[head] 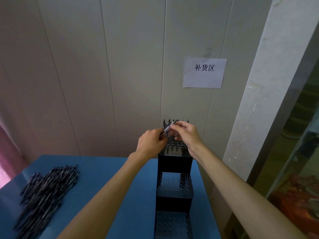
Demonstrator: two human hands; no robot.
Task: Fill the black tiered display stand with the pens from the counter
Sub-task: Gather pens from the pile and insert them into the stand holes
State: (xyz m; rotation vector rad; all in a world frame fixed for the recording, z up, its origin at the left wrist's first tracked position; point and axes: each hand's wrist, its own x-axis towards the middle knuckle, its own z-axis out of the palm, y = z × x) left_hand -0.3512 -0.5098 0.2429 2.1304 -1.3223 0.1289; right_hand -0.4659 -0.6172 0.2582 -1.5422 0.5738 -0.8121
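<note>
Blue counter (120,169) carrying black tiered stand (174,163). Pen pile (46,195) lying left of stand, well apart. Left hand (151,142) and right hand (187,133) both pinching one pen (168,128) above stand's top tier. Pen's long axis slanting, upper end pointing up-right. Risk: tilted pen missing hole, knocking standing pens.

Head view, down over counter (107,171)

The black stepped stand (174,200) sits upright on the blue counter with a few dark pens (172,144) standing in its top step (the lower steps show bare holes), while a big heap of pens (46,195) lies well to its left.
</note>
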